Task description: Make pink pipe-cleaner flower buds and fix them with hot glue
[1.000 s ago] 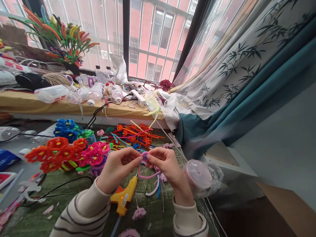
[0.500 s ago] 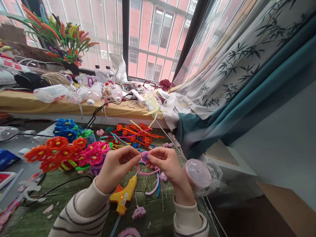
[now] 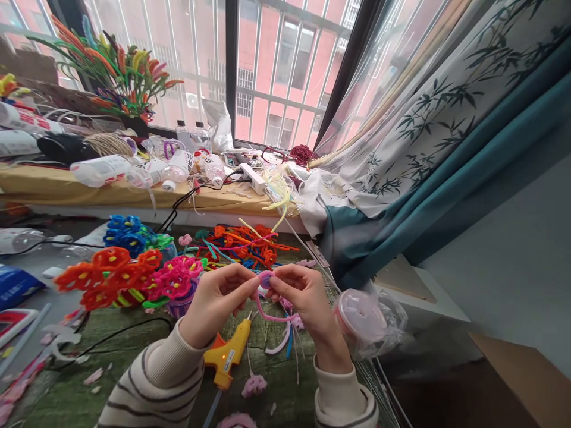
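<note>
My left hand [image 3: 218, 300] and my right hand [image 3: 298, 294] meet in front of me, both pinching a pink pipe cleaner [image 3: 266, 279] wound into a small coil at the fingertips. Its loose tail [image 3: 272, 318] curves down below my right hand. A yellow and orange glue gun [image 3: 229, 353] lies on the green mat under my left wrist. Small pink pipe-cleaner flowers [image 3: 253, 385] lie on the mat near my forearms.
Orange [image 3: 104, 276], pink [image 3: 173, 276] and blue [image 3: 127, 229] pipe-cleaner flowers stand to the left. A heap of loose pipe cleaners [image 3: 243, 244] lies behind my hands. A clear plastic tub in a bag [image 3: 366, 318] sits to the right. The cluttered window ledge [image 3: 134, 193] holds bottles and a power strip.
The pink tail has been drawn in as the coil is wound, and its loop under my hands has shrunk. Both hands stay pinched together in the same place.
</note>
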{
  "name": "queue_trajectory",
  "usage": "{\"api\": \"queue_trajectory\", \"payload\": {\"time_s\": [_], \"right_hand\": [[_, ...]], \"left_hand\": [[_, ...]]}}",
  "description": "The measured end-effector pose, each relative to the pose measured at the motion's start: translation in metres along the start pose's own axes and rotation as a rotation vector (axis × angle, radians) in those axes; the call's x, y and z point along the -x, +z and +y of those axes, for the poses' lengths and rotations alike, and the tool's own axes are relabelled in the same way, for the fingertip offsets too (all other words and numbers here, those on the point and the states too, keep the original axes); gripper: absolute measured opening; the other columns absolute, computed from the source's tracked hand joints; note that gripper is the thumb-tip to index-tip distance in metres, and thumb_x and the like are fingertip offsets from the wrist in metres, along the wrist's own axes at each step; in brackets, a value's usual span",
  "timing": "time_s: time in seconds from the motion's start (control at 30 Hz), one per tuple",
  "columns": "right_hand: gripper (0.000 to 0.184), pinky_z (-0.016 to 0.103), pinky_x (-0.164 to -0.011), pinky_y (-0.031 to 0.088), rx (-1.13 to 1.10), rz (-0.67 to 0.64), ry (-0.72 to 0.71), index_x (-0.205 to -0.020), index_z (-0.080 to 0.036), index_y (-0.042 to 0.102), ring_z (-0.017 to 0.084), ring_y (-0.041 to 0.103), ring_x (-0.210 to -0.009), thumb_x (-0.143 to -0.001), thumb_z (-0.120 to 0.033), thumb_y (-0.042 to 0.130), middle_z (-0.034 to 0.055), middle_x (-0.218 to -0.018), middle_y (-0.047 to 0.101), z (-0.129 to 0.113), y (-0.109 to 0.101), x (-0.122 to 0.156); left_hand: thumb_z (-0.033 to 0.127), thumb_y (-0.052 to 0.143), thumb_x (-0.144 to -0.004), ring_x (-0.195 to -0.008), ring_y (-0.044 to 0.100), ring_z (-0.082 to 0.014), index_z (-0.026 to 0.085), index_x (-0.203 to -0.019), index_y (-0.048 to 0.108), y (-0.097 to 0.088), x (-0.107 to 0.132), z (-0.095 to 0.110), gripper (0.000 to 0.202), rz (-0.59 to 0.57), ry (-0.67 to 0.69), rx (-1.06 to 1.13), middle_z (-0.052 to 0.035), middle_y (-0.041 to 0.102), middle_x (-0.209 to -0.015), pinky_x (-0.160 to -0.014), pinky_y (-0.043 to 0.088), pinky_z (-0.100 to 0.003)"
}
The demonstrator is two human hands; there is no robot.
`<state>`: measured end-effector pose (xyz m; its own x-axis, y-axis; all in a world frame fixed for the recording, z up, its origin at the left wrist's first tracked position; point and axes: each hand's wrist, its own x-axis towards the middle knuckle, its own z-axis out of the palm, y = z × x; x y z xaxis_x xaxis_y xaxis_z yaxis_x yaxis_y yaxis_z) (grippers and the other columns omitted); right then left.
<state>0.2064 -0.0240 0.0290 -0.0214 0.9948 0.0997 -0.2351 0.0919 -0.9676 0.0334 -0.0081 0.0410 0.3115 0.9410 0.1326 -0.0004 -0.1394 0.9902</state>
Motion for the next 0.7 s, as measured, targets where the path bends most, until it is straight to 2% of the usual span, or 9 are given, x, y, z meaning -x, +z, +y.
{"api": "queue_trajectory", "payload": {"time_s": [0.23, 0.53, 0.63, 0.7], "right_hand": [[0.022, 0.025, -0.061, 0.057, -0.029, 0.045, -0.057, -0.078, -0.017, 0.073, 0.016, 0.069, -0.064, -0.068, -0.034, 0.084, 0.0028, -0.073, 0.074, 0.003, 0.004, 0.0], [0.017, 0.026, -0.068, 0.058, -0.129, 0.109, -0.127, -0.076, -0.018, 0.072, 0.015, 0.069, -0.066, -0.069, -0.03, 0.083, 0.0014, -0.075, 0.075, 0.01, 0.019, 0.0], [0.019, 0.025, -0.066, 0.057, -0.157, 0.068, -0.084, -0.077, -0.018, 0.072, 0.014, 0.069, -0.066, -0.069, -0.032, 0.084, 0.0017, -0.076, 0.075, 0.011, 0.018, -0.001], [0.022, 0.023, -0.063, 0.055, -0.148, 0.003, -0.028, -0.077, -0.017, 0.072, 0.013, 0.068, -0.063, -0.07, -0.035, 0.083, 0.0019, -0.073, 0.074, 0.011, 0.013, -0.002]], "left_hand": [[0.042, 0.074, -0.076, -0.044, 0.049, -0.0059, 0.012, -0.073, 0.066, 0.004, 0.0, 0.0, 0.031, -0.01, -0.023, 0.081, -0.0001, 0.066, -0.061, -0.039, 0.039, -0.014], [0.035, 0.077, -0.073, -0.051, 0.058, -0.0086, 0.013, -0.077, 0.069, 0.008, 0.001, 0.0, 0.024, 0.115, 0.079, 0.071, -0.0024, 0.071, -0.065, -0.043, 0.044, -0.015], [0.032, 0.077, -0.074, -0.052, 0.058, -0.0082, 0.013, -0.077, 0.069, 0.008, 0.002, 0.002, 0.022, 0.139, 0.111, 0.069, -0.0011, 0.07, -0.064, -0.044, 0.043, -0.015], [0.031, 0.076, -0.074, -0.05, 0.055, -0.007, 0.013, -0.077, 0.069, 0.006, 0.002, 0.003, 0.02, 0.102, 0.104, 0.076, -0.0001, 0.068, -0.063, -0.043, 0.042, -0.015]]}}
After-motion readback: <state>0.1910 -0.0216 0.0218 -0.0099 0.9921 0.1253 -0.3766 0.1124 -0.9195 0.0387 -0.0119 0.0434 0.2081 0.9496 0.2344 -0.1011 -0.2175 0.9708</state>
